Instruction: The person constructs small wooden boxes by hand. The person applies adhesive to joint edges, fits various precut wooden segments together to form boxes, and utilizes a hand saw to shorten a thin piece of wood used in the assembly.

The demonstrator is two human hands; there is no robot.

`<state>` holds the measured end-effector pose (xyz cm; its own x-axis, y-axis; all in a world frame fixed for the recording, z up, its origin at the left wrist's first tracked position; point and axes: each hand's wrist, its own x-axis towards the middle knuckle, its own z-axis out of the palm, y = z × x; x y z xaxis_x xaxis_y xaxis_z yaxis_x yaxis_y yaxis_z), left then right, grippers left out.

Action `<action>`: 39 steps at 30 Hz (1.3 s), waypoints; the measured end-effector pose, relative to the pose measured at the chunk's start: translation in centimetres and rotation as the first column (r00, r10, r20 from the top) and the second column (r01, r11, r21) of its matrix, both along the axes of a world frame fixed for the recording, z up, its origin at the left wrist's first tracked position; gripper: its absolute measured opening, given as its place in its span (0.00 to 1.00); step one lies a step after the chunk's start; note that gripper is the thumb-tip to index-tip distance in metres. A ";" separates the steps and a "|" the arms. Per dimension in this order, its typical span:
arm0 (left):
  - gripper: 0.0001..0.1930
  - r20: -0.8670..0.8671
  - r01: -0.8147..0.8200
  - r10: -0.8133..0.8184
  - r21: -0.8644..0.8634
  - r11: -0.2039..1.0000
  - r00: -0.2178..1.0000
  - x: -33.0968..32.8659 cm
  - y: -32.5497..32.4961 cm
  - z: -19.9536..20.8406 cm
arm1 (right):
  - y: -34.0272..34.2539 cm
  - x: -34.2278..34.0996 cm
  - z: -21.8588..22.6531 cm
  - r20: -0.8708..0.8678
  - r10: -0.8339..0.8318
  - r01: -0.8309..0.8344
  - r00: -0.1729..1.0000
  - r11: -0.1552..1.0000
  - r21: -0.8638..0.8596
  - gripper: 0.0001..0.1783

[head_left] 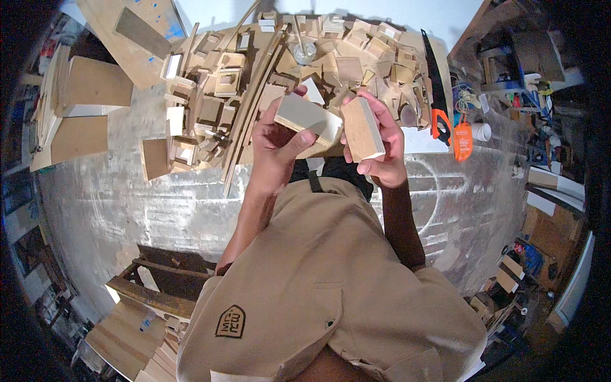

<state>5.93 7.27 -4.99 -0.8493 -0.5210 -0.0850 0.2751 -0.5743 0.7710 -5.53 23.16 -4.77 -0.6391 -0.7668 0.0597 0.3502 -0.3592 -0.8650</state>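
Observation:
My left hand (273,143) is closed around a wooden block (310,118) with a pale, whitish top face and layered edges like plywood. In my right hand (385,137) is a second wooden block (361,132), brown on its broad face with a pale edge toward the right. Both blocks are held up in front of my body, close together, their near corners almost meeting; whether they touch I cannot tell. Behind them many small wood offcuts (349,69) lie spread in a heap, along with a clear jar (305,53) that has a stick in it.
A handsaw with an orange handle (440,124) lies at the right, beside an orange pouch (463,141) and a white cup (482,132). Long wood strips (253,105) run left of my hands. Larger boards (95,86) stand far left, and a wooden frame (159,286) is at lower left.

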 end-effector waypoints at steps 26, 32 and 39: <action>0.33 0.115 0.483 -0.498 0.132 0.865 0.860 1.6 -0.1 2.5 | 1.4 0.9 0.3 0.024 0.066 -0.067 0.998 0.995 0.072 0.60; 0.28 0.090 0.504 -0.535 0.238 0.830 0.840 1.1 -0.4 2.5 | 1.6 0.3 0.3 0.021 0.053 -0.054 0.998 0.995 0.079 0.59; 0.24 -0.005 0.464 -0.494 0.348 0.815 0.870 0.1 -0.4 2.5 | 1.3 -0.4 0.1 0.035 0.017 -0.018 0.999 0.999 0.035 0.57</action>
